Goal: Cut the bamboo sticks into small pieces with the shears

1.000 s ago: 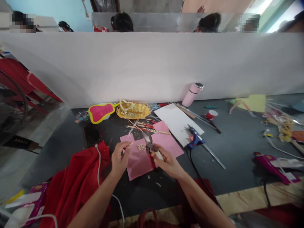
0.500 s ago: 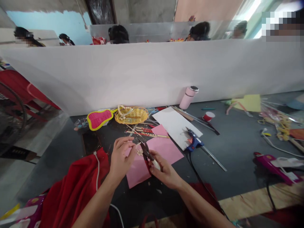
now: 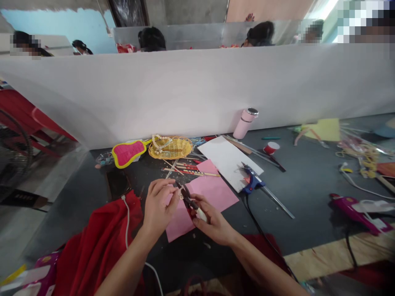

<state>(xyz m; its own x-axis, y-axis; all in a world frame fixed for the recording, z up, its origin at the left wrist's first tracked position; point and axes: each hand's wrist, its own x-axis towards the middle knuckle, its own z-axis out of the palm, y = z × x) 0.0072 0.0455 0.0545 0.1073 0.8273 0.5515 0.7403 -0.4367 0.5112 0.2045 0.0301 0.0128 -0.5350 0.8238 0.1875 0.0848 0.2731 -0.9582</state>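
Note:
My right hand (image 3: 212, 220) is wrapped around a pair of shears (image 3: 188, 198) with dark blades and a white grip. Their blades point up and left, towards my left hand (image 3: 162, 201). Thumb and fingers of that hand pinch a thin pale stick (image 3: 180, 188), whose end is at the blades. Most of the stick is hidden by the fingers. Under both hands lies pink paper (image 3: 219, 195). Small pale cut pieces (image 3: 181, 197) lie on it between the hands, now partly covered.
Beyond my hands are patterned sticks (image 3: 188, 168), a wicker basket (image 3: 175, 154) and a pink fan-shaped item (image 3: 128, 153). A blue glue gun (image 3: 253, 183) rests by a white board (image 3: 226, 154). A pink flask (image 3: 245, 123) stands at the white partition (image 3: 154, 90). Red cloth (image 3: 101, 234) lies left.
My left hand has moved slightly closer to the shears, and the stick now sits at the blades. The blades look closer together. The cut pieces are more covered. The camera view has shifted a little.

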